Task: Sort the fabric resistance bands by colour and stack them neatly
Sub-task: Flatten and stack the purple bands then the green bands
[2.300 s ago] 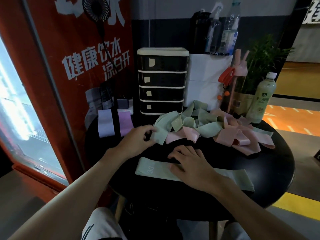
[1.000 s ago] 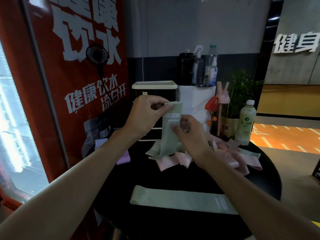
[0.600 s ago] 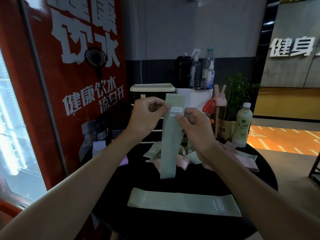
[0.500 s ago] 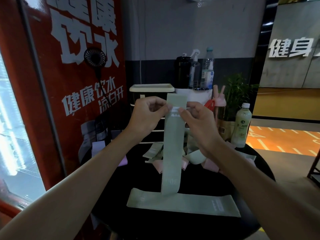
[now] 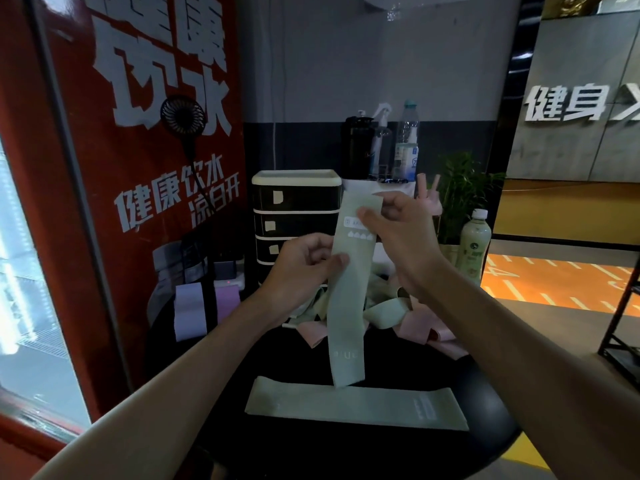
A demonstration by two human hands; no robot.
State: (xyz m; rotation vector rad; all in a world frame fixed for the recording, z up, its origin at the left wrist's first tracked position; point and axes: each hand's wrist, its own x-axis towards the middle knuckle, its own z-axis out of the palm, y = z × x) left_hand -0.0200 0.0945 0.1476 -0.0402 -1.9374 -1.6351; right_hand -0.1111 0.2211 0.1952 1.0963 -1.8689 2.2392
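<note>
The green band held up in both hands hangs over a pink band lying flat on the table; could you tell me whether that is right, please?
Not quite: the head view shows that the flat band on the table is green, not pink. The rest holds: the left hand and the right hand hold up the hanging green band over it.

Both hands are up. The right hand [image 5: 398, 230] pinches the top of a green band [image 5: 348, 306] by its white label, and the left hand [image 5: 301, 268] pinches its left edge lower down. It hangs straight down to a second green band [image 5: 356, 407], which lies flat along the tabletop's [image 5: 381, 452] near edge; whether they touch is unclear. A heap of green and pink bands [image 5: 408, 323] sits behind.
</note>
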